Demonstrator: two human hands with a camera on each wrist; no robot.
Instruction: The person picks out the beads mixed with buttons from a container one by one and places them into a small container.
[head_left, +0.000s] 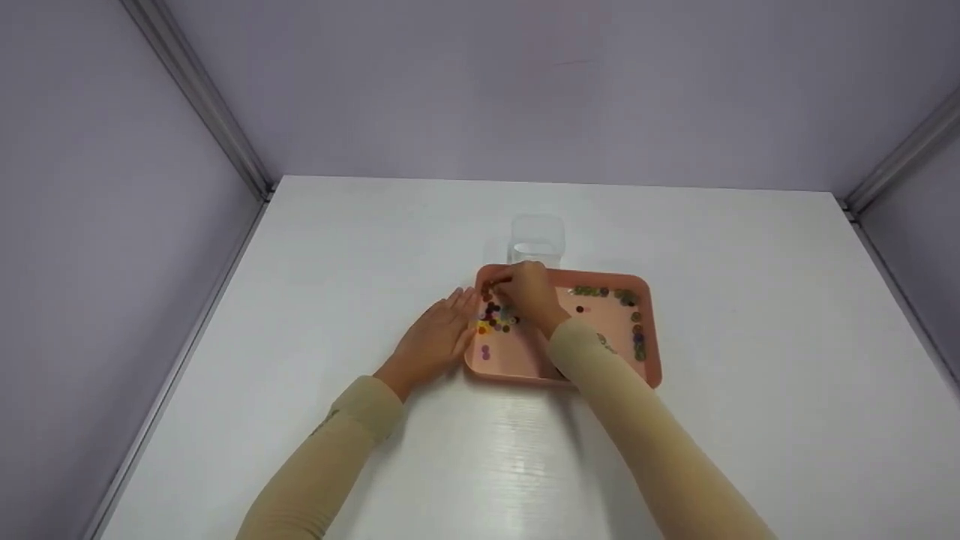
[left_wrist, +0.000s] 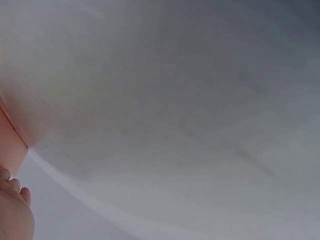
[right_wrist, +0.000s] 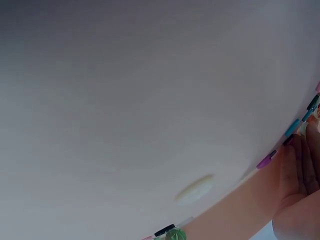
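Note:
A pink tray (head_left: 527, 357) lies on the white table. A pile of small coloured discs (head_left: 496, 316) sits in its left part, and greenish discs (head_left: 636, 330) line its back and right edge. My right hand (head_left: 525, 294) reaches over the pile at the tray's back left corner, fingers bent down onto it; I cannot see whether they pinch a disc. In the right wrist view its fingers (right_wrist: 295, 170) lie on the tray floor (right_wrist: 240, 210) beside several discs (right_wrist: 265, 161). My left hand (head_left: 436, 339) lies flat on the table against the tray's left rim.
A clear plastic container (head_left: 537, 240) stands just behind the tray. Grey walls with metal corner posts close in the table (head_left: 712, 247) on three sides. The left wrist view shows mostly blurred table, a tray edge (left_wrist: 10, 140) and fingertips (left_wrist: 15, 195).

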